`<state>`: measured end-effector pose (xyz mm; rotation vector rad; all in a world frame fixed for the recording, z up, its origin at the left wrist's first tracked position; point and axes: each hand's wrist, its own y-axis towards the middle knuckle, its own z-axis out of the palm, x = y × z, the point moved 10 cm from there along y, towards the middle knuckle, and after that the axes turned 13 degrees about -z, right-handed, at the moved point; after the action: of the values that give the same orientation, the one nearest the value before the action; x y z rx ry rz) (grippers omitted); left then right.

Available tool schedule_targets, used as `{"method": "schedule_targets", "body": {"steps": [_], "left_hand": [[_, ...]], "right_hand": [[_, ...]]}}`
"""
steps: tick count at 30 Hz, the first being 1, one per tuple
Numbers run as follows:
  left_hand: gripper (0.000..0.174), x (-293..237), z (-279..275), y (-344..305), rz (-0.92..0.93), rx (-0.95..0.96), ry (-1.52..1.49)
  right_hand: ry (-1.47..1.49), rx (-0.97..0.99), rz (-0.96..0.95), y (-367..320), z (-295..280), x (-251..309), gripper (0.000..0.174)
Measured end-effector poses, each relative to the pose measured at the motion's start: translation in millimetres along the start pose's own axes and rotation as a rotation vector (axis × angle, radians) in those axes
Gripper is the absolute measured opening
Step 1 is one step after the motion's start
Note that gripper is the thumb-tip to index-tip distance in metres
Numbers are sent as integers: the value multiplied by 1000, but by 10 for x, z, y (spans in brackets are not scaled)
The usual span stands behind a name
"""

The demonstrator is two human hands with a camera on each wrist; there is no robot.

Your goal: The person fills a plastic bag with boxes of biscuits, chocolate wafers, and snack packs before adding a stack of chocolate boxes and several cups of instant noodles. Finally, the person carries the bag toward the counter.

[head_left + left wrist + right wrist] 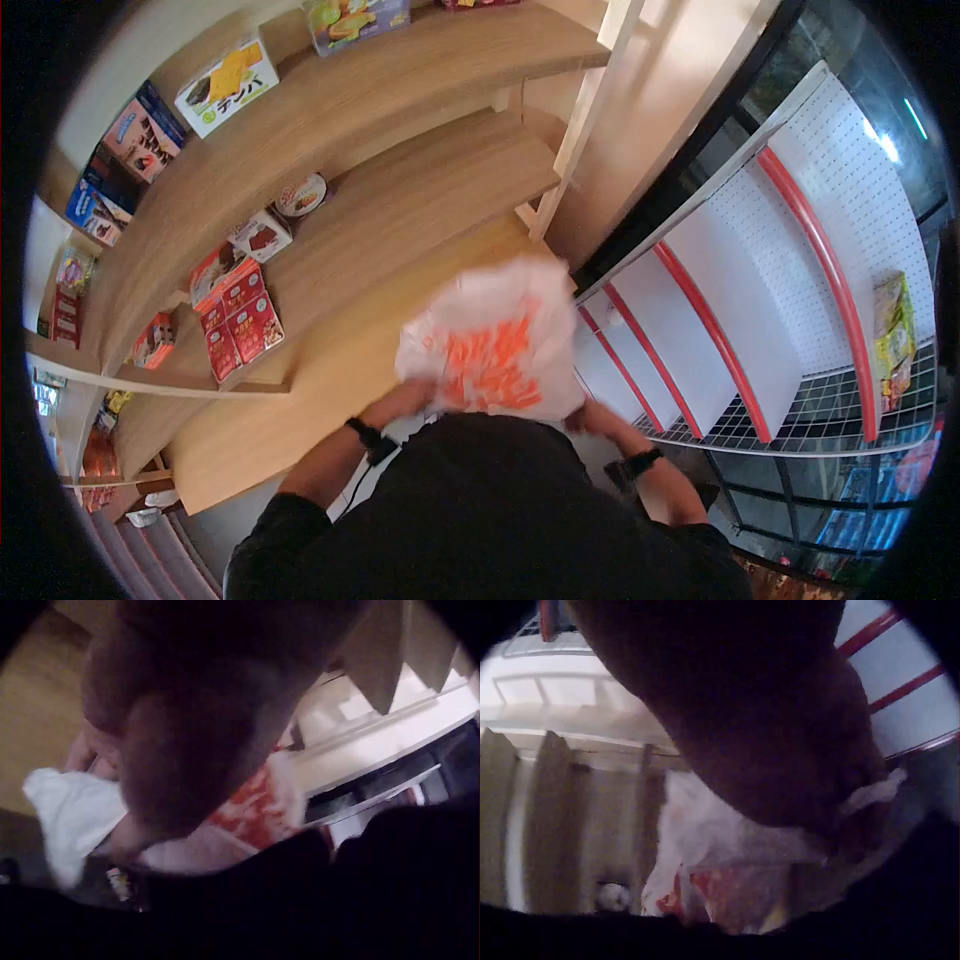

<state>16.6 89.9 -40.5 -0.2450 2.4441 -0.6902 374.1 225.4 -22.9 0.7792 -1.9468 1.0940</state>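
A white plastic bag (pixel 500 340) with orange-red printing is held up in front of the body, blurred in the head view. The left hand (pixel 408 398) grips its lower left edge; in the left wrist view white plastic (pixel 75 814) sticks out of the curled left hand (pixel 112 772). At the bag's lower right corner is the right hand (pixel 592 415). In the right wrist view, the right hand (pixel 847 802) grips the bag (pixel 720 847), and a twist of plastic pokes out between its fingers.
Wooden shelves (pixel 400 200) with boxed snacks, among them red packs (pixel 242 325), curve around the front and left. A white rack (pixel 740 290) with red-edged shelves stands at the right, holding a yellow-green packet (pixel 893 335).
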Motion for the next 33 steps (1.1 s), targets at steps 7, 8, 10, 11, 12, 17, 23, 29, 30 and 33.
{"method": "schedule_targets", "body": {"steps": [7,8,10,11,12,17,23,29,30,33], "left_hand": [[27,410,103,-549,29,111,19],[26,525,-129,-297,-88,-7,-14],[30,102,-1044,18,-158,-253,10],[33,-187,-1547,85,-70,-426,-75],[36,-608,-2122,-67,15,-614,-182],[27,-1889,-3533,-1420,452,-1136,-710],[34,-1316,-1990,-297,355,-718,-98],[33,326,-94,-480,-119,12,147],[33,572,-93,-522,-174,-73,125],[29,677,-581,-498,-270,-295,146]], "right_hand": [[274,-24,170,-524,271,67,26],[143,-59,135,-317,91,97,26],[153,-284,-84,59,-572,811,25],[-2,-502,-179,79,-1044,1390,24],[91,-772,-325,-32,-1451,1861,22],[-373,-1590,-1217,-1664,-1763,4001,17],[-425,-751,-563,-184,-1194,2506,19],[-475,425,-108,-649,571,-127,24],[-328,359,-53,-757,475,50,22],[-24,108,14,-516,68,233,20]]}}
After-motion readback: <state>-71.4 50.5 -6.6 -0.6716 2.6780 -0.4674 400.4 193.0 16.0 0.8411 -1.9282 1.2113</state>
